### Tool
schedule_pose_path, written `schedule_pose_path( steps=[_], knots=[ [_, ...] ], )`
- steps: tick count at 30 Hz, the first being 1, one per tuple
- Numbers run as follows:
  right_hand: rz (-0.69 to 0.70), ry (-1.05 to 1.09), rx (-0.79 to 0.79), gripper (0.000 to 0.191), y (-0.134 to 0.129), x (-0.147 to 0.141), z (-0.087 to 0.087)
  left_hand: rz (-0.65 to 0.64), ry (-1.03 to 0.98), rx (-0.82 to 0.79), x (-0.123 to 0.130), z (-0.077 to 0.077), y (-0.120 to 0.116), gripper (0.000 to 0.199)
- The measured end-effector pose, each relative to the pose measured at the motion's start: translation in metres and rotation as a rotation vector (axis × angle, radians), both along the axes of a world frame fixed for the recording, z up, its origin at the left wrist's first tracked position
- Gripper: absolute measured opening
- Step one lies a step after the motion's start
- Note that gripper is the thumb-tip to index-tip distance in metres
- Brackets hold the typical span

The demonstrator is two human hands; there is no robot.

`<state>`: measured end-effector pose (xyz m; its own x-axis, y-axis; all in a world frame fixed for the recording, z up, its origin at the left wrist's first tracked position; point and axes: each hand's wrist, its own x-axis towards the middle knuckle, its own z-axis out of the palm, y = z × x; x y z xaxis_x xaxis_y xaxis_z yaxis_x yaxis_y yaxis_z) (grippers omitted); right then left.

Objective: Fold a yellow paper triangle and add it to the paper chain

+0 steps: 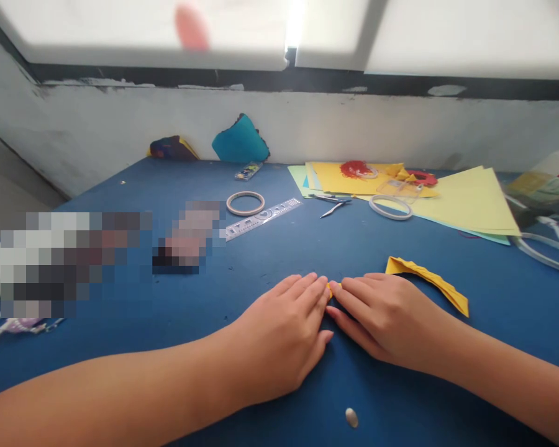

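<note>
My left hand (291,329) and my right hand (384,310) meet low over the blue table (205,397), fingertips nearly touching. Between them peeks a small piece of yellow folded paper (331,290), mostly hidden under the fingers. The left fingers are held together and press on it from the left; the right thumb and fingers close on it from the right. Just beyond my right wrist lies a pleated yellow paper strip (428,280), curved and apart from both hands.
Ahead lie a tape roll (245,203), a clear stencil ruler (263,218), a drawing compass (333,202), a white ring (391,207) and sheets of coloured paper (470,202). A bottle (549,180) and white cables (547,251) are at right. A small oval object (351,417) sits near me. Blurred patches hide things at left.
</note>
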<state>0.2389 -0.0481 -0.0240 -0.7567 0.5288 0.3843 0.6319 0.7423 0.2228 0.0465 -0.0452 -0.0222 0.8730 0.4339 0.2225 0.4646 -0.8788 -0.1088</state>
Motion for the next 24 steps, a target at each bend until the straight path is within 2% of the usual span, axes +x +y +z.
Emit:
schedule_pose_path(
  steps=[3,6,13,17,19,24],
  knots=[
    [0.007,-0.011,0.04,0.031,0.0,-0.001,0.0,0.022,0.029,-0.107,-0.001,-0.001,-0.002,0.046],
    [-0.003,-0.013,0.055,0.032,0.0,0.0,0.001,0.034,0.039,-0.132,-0.002,0.001,-0.002,0.046],
    [-0.039,0.008,0.06,0.032,-0.001,-0.003,0.002,0.132,-0.03,0.041,-0.007,-0.001,-0.004,0.043],
    [-0.055,0.021,0.07,0.031,-0.002,-0.003,0.002,0.101,-0.133,0.07,-0.009,0.003,0.0,0.036],
    [-0.09,0.051,0.012,0.028,0.0,-0.001,0.001,0.09,-0.184,-0.009,-0.012,0.007,0.006,0.033],
    [-0.133,0.132,-0.272,0.021,0.012,0.006,0.0,0.161,-0.331,-0.36,-0.017,0.012,0.028,0.031]
  ],
)
